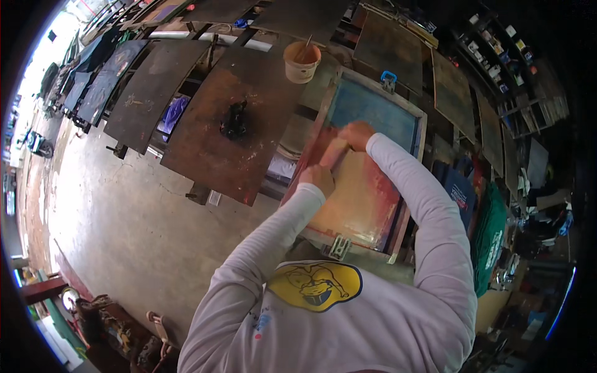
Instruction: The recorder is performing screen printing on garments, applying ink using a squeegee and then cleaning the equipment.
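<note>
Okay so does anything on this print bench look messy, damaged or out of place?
Mostly normal wear. The platen left of the framed screen has a black ink blotch near its middle and looks rusty and scuffed. The bucket with a stick stands upright, nothing spilled. Both hands, left hand and right hand, press a squeegee on the screen.

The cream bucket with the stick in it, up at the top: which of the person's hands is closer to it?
Right. The right hand is on the framed screen just below the bucket; the left hand sits lower on the screen, farther away.
</note>
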Available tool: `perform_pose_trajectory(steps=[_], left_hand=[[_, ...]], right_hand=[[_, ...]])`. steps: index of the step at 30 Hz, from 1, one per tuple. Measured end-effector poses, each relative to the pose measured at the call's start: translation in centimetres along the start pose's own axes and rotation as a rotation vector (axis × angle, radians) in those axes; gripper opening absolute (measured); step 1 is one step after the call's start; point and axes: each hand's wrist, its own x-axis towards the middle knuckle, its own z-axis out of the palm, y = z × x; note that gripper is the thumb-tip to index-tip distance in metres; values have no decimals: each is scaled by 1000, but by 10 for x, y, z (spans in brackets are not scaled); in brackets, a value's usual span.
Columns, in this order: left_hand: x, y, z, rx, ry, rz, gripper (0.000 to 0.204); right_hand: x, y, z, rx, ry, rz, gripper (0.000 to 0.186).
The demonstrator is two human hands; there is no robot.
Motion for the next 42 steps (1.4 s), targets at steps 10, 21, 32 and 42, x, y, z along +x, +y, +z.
perform_pose_trajectory(steps=[10,21,32,42], left_hand=[[8,6,-2,234,37,78,22],[50,-30,28,307,-90,256,36],[73,18,-49,262,158,438,32],[-30,-35,-2,473,9,463,37]], right_hand=[[-54,-33,28,295,622,43,28],[-135,-114,26,432,-38,584,18],[-100,-56,60,503,196,889,31],[-148,-217,29,601,-5,885,31]])
